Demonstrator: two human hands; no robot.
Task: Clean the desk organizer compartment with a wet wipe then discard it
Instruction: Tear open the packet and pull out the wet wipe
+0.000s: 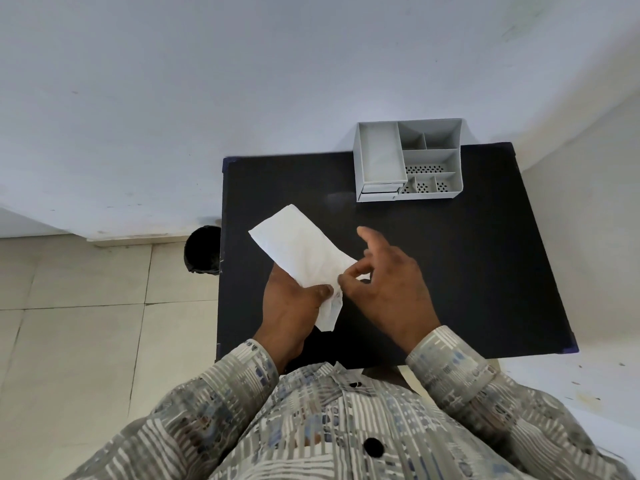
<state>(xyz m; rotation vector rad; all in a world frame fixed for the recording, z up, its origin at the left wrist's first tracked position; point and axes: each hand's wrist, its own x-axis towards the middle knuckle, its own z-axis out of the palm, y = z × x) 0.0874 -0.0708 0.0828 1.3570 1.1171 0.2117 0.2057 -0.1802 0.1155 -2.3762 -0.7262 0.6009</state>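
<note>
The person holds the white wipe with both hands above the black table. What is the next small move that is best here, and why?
Probably carry the wet wipe with the right hand to the grey desk organizer at the far right of the table. The wipe is already pinched by both hands, left hand too, and the organizer's compartments look empty and untouched.

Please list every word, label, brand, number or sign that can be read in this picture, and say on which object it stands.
There are none. The grey desk organizer, the white wet wipe held by both hands, the black table, the dark bin on the floor and the patterned shirt carry no readable text.
</note>
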